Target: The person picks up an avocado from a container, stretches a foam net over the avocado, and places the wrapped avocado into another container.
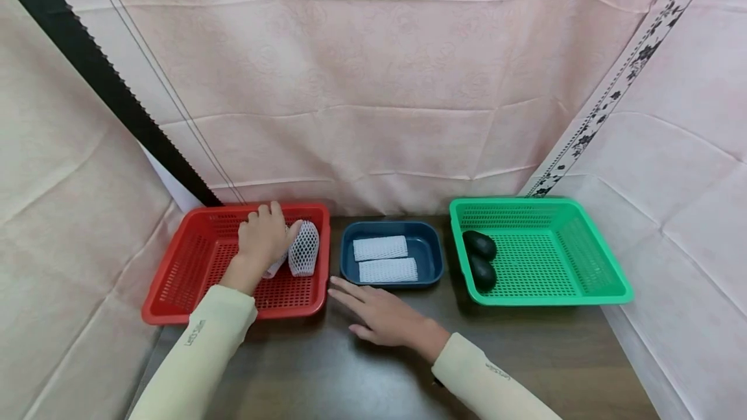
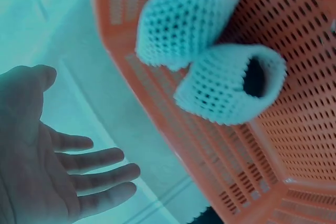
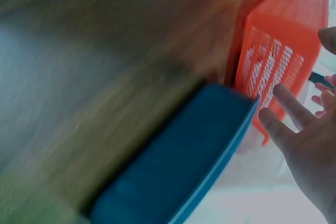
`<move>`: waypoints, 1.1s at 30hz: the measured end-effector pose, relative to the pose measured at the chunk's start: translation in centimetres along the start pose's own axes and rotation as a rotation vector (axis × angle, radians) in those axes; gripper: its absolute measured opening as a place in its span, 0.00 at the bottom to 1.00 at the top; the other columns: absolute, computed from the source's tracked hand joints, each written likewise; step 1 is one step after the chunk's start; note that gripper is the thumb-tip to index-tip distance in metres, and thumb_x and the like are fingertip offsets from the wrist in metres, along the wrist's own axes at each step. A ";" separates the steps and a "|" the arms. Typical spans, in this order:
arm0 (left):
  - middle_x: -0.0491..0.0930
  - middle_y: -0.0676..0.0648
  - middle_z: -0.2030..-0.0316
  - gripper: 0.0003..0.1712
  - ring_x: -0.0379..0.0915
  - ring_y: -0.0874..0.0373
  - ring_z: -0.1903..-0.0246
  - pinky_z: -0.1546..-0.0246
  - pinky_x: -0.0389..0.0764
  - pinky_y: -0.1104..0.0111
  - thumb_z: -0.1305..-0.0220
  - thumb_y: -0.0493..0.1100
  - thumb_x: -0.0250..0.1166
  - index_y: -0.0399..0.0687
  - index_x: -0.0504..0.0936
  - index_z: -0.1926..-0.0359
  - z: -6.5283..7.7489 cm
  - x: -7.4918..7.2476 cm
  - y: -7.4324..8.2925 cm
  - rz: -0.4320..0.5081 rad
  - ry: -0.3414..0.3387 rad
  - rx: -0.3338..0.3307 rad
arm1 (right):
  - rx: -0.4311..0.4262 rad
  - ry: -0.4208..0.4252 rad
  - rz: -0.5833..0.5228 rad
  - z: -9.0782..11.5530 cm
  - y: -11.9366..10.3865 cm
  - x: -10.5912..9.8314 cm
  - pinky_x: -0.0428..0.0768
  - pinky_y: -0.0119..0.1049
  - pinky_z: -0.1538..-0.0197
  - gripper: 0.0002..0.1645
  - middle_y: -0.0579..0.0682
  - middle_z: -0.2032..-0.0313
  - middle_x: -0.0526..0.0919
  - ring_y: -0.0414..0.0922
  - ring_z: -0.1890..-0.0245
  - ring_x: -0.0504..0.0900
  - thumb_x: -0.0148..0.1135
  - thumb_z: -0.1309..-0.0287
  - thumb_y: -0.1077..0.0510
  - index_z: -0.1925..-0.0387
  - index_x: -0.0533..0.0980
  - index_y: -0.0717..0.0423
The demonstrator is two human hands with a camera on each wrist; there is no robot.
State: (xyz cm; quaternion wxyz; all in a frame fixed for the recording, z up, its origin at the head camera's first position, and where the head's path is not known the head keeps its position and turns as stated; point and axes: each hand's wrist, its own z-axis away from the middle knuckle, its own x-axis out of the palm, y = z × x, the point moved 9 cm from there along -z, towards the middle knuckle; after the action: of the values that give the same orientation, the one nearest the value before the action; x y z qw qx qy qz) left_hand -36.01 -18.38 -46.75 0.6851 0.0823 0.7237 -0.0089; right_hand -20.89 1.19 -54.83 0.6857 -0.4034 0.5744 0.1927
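Observation:
My left hand point(image 1: 264, 236) is over the red basket point(image 1: 175, 277). In the left wrist view its fingers point(image 2: 102, 160) are straight and spread, with nothing between them. Two white foam net sleeves point(image 2: 186, 19) lie beside each other in the basket, apart from the hand; through the mouth of one sleeve point(image 2: 220, 85) something dark shows. My right hand point(image 1: 382, 315) hovers with extended fingers in front of the blue tray point(image 1: 433, 264), near the basket's right front corner, and holds nothing. Two flat white foam net sleeves point(image 1: 380, 248) lie in the tray.
At the right stands a green basket point(image 1: 589, 264) with two dark, glossy oval fruits point(image 1: 480, 245), which look like avocados, at its left side. Everything stands on a dark wooden table point(image 1: 303, 368). Pale cloth point(image 1: 379, 83) hangs behind and at both sides.

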 end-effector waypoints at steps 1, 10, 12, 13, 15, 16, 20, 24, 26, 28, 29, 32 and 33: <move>0.73 0.24 0.45 0.42 0.74 0.28 0.47 0.50 0.79 0.35 0.27 0.63 0.56 0.27 0.65 0.35 0.3 -0.2 0.4 0.006 0.014 0.010 | 0.005 0.007 0.012 0.4 0.2 -0.4 0.71 0.45 0.28 0.47 0.37 0.17 0.36 0.42 0.24 0.64 0.55 0.25 0.40 0.17 0.43 0.36; 0.73 0.27 0.39 0.43 0.74 0.31 0.44 0.48 0.80 0.37 0.28 0.60 0.60 0.31 0.64 0.28 2.6 -1.6 3.8 0.045 0.114 0.107 | 0.060 0.084 0.118 3.5 2.4 -3.5 0.70 0.47 0.26 0.46 0.39 0.17 0.42 0.45 0.24 0.65 0.56 0.26 0.39 0.17 0.47 0.38; 0.73 0.28 0.38 0.43 0.74 0.32 0.43 0.46 0.80 0.38 0.28 0.61 0.60 0.33 0.64 0.27 3.2 -1.7 4.5 0.054 0.125 0.116 | 0.067 0.100 0.166 4.3 2.9 -4.0 0.70 0.48 0.26 0.46 0.41 0.17 0.45 0.46 0.25 0.66 0.56 0.26 0.40 0.17 0.48 0.39; 0.73 0.29 0.37 0.43 0.74 0.33 0.42 0.45 0.80 0.39 0.28 0.61 0.60 0.33 0.64 0.27 3.5 -1.7 4.8 0.060 0.129 0.119 | 0.068 0.113 0.188 4.6 3.2 -4.2 0.70 0.48 0.26 0.46 0.42 0.17 0.46 0.46 0.26 0.67 0.56 0.26 0.40 0.17 0.48 0.40; 0.73 0.30 0.36 0.42 0.73 0.35 0.40 0.41 0.78 0.40 0.28 0.61 0.60 0.34 0.65 0.27 4.0 -1.8 5.6 0.070 0.144 0.134 | 0.074 0.136 0.221 5.4 3.7 -4.7 0.69 0.50 0.26 0.45 0.43 0.17 0.49 0.47 0.26 0.67 0.57 0.27 0.40 0.17 0.50 0.41; 0.73 0.30 0.36 0.41 0.73 0.35 0.39 0.38 0.76 0.41 0.28 0.60 0.60 0.35 0.66 0.27 4.2 -1.8 6.0 0.082 0.147 0.142 | 0.082 0.143 0.233 5.8 4.0 -5.0 0.69 0.50 0.26 0.45 0.43 0.17 0.48 0.46 0.25 0.67 0.57 0.27 0.40 0.18 0.50 0.41; 0.75 0.32 0.36 0.39 0.72 0.38 0.37 0.33 0.73 0.44 0.26 0.59 0.59 0.36 0.68 0.28 4.9 -1.7 7.7 0.115 0.160 0.189 | 0.113 0.190 0.237 7.6 5.2 -6.1 0.67 0.53 0.25 0.44 0.44 0.17 0.49 0.45 0.23 0.63 0.59 0.28 0.42 0.18 0.53 0.44; 0.75 0.33 0.36 0.38 0.74 0.39 0.38 0.37 0.77 0.45 0.27 0.58 0.61 0.38 0.68 0.28 5.4 -1.2 9.7 0.100 0.168 0.242 | 0.152 0.233 0.231 9.5 6.2 -7.3 0.67 0.57 0.26 0.45 0.44 0.17 0.49 0.48 0.21 0.61 0.62 0.30 0.43 0.19 0.54 0.43; 0.76 0.34 0.36 0.37 0.74 0.39 0.38 0.37 0.78 0.46 0.27 0.58 0.61 0.38 0.69 0.28 5.8 -0.9 10.6 0.086 0.173 0.270 | 0.168 0.246 0.222 10.3 6.7 -7.8 0.66 0.59 0.26 0.46 0.44 0.17 0.48 0.50 0.21 0.60 0.62 0.30 0.43 0.18 0.54 0.43; 0.76 0.35 0.36 0.37 0.74 0.40 0.38 0.37 0.78 0.47 0.27 0.58 0.61 0.39 0.69 0.28 6.1 -0.4 11.5 0.076 0.168 0.295 | 0.177 0.256 0.214 11.1 7.2 -8.2 0.65 0.61 0.26 0.47 0.44 0.17 0.48 0.52 0.21 0.60 0.62 0.30 0.42 0.18 0.53 0.42; 0.76 0.35 0.36 0.37 0.74 0.41 0.38 0.37 0.77 0.47 0.27 0.58 0.60 0.39 0.69 0.28 6.3 -0.1 11.9 0.074 0.167 0.307 | 0.172 0.269 0.212 11.5 7.4 -8.4 0.65 0.62 0.26 0.46 0.45 0.17 0.48 0.53 0.21 0.60 0.63 0.30 0.43 0.18 0.53 0.43; 0.76 0.36 0.36 0.37 0.74 0.42 0.37 0.36 0.77 0.48 0.27 0.58 0.60 0.40 0.69 0.28 6.7 0.6 13.1 0.081 0.170 0.357 | 0.165 0.299 0.221 12.5 8.0 -9.3 0.65 0.63 0.27 0.48 0.48 0.17 0.50 0.54 0.22 0.61 0.64 0.31 0.43 0.18 0.54 0.45; 0.76 0.37 0.36 0.37 0.74 0.42 0.37 0.36 0.77 0.48 0.27 0.58 0.60 0.40 0.69 0.27 6.8 0.8 13.4 0.079 0.171 0.375 | 0.165 0.305 0.228 12.8 8.3 -9.5 0.65 0.64 0.27 0.48 0.49 0.18 0.51 0.54 0.22 0.61 0.65 0.32 0.43 0.18 0.54 0.45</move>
State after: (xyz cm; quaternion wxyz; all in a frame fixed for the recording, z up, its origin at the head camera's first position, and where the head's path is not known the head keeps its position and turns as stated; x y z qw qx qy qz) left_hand -27.52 -5.92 -46.65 0.5937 0.2372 0.7611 -0.1094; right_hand -21.36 17.93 -48.46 0.5952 -0.3028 0.7274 0.1581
